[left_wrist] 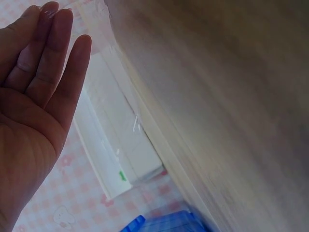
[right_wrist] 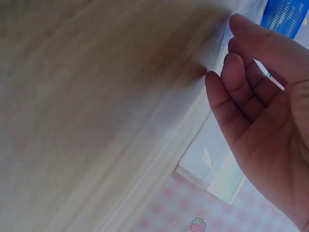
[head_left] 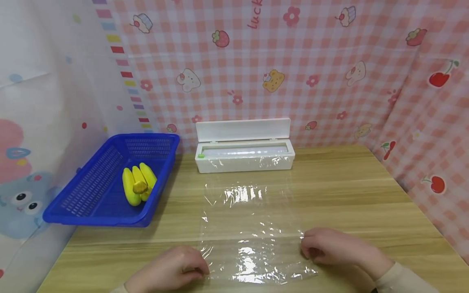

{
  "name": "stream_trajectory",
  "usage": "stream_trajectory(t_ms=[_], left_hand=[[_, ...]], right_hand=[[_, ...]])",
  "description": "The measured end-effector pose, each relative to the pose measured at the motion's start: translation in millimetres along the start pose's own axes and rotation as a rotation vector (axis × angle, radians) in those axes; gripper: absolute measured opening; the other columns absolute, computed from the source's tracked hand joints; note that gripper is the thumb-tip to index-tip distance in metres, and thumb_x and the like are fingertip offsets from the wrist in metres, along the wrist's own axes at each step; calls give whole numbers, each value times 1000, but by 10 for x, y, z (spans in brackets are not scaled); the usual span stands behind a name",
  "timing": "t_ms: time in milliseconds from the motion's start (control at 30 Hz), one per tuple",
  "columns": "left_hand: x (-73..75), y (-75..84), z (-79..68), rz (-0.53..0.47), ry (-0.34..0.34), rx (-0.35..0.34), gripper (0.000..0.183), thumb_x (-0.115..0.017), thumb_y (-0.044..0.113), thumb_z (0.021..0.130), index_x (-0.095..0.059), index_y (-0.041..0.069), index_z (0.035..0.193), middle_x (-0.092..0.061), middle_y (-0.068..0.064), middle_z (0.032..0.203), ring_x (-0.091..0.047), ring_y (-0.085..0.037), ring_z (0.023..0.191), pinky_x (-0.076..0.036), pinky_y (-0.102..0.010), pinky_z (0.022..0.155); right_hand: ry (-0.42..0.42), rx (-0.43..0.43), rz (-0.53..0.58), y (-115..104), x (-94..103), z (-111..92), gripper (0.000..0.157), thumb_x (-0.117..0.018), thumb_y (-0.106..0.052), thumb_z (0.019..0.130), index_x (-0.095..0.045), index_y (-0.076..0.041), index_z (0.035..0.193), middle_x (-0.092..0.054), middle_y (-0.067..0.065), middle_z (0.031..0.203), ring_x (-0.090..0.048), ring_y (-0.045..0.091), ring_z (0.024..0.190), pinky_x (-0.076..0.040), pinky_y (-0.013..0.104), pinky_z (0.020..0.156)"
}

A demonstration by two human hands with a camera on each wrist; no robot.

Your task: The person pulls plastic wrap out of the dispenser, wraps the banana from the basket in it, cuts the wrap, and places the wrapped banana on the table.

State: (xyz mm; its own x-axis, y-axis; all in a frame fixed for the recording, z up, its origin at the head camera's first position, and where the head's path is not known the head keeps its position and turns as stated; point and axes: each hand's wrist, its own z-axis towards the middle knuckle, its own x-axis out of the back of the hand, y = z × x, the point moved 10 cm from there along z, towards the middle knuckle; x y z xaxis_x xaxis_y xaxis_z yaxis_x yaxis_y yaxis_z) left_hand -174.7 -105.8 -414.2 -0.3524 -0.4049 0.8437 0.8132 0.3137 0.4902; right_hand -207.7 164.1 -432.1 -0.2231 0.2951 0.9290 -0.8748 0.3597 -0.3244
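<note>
A sheet of clear plastic wrap point(head_left: 253, 228) stretches toward me from a white wrap dispenser box point(head_left: 244, 164), whose lid point(head_left: 243, 130) stands raised. Its near end lies between my two hands, wrinkled and shiny. At the sheet's left edge my left hand point(head_left: 179, 266) pinches the film between thumb and fingertips; the left wrist view shows the film at those fingertips point(left_wrist: 48, 12). My right hand point(head_left: 335, 246) pinches the right edge, its fingers curled. In the right wrist view, the right hand's thumb point(right_wrist: 256, 34) and index finger meet at the film, low over the tabletop.
A blue plastic basket point(head_left: 82, 203) stands at the left, holding a bunch of yellow bananas point(head_left: 139, 185). The dispenser sits near the back of the wooden table point(head_left: 359, 195). Patterned cloth point(head_left: 238, 81) hangs behind and at both sides.
</note>
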Motion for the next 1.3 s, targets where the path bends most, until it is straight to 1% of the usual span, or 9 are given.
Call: stream_trajectory(t_ms=[200, 367, 500, 700, 833, 1000, 1167, 1300], left_hand=[[-27, -32, -1, -35, -26, 43, 13, -72, 8, 89, -72, 17, 98, -67, 15, 94, -59, 6, 86, -48, -11, 77], [-29, -28, -2, -21, -17, 37, 12, -72, 9, 89, -72, 17, 97, -66, 16, 93, -58, 6, 85, -47, -10, 77], [-18, -16, -5, -12, 1, 22, 12, -73, 9, 88, -72, 18, 95, -65, 17, 91, -58, 7, 84, -46, -8, 77], [-5, -3, -3, -10, 14, 8, 12, -74, 9, 87, -71, 20, 92, -64, 18, 88, -56, 8, 81, -45, -7, 74], [-11, -5, -7, -10, 12, 8, 13, -74, 8, 87, -71, 20, 90, -64, 18, 87, -56, 8, 81, -45, -8, 74], [-17, -1, -10, -22, 7, 8, 14, -74, 7, 86, -69, 20, 89, -63, 18, 86, -56, 9, 80, -44, -6, 74], [-3, 13, -8, -35, 5, 6, 13, -74, 7, 87, -69, 19, 89, -63, 18, 85, -55, 9, 79, -45, -7, 73], [38, 18, -13, -40, 23, 8, 13, -74, 7, 87, -69, 19, 90, -64, 17, 86, -56, 7, 80, -45, -8, 74]], right_hand=[[16, 29, -13, -31, -15, 15, 33, -82, -5, 69, -57, -26, 80, -46, -18, 78, -41, -6, 73, -35, 7, 64], [40, 40, -17, -40, 0, 5, 32, -80, -5, 72, -57, -26, 81, -48, -19, 78, -42, -6, 73, -35, 6, 64], [98, 59, -50, -72, 56, -30, 33, -78, -4, 72, -57, -26, 83, -49, -18, 80, -44, -5, 73, -37, 6, 67], [194, 102, -91, -156, 175, -95, 37, -75, 0, 68, -55, -27, 83, -48, -19, 83, -46, -5, 75, -37, 6, 69], [230, 116, -134, -211, 233, -125, 37, -73, 1, 66, -52, -25, 80, -45, -18, 83, -44, -5, 73, -36, 6, 66], [250, 102, -201, -256, 269, -149, 36, -70, -1, 62, -47, -24, 77, -42, -18, 81, -40, -4, 69, -32, 6, 62], [262, 90, -217, -302, 320, -174, 36, -72, -2, 62, -48, -24, 78, -42, -18, 81, -39, -4, 69, -33, 7, 61], [279, 68, -217, -328, 395, -188, 33, -68, 0, 63, -49, -23, 77, -42, -18, 80, -39, -5, 69, -33, 6, 61]])
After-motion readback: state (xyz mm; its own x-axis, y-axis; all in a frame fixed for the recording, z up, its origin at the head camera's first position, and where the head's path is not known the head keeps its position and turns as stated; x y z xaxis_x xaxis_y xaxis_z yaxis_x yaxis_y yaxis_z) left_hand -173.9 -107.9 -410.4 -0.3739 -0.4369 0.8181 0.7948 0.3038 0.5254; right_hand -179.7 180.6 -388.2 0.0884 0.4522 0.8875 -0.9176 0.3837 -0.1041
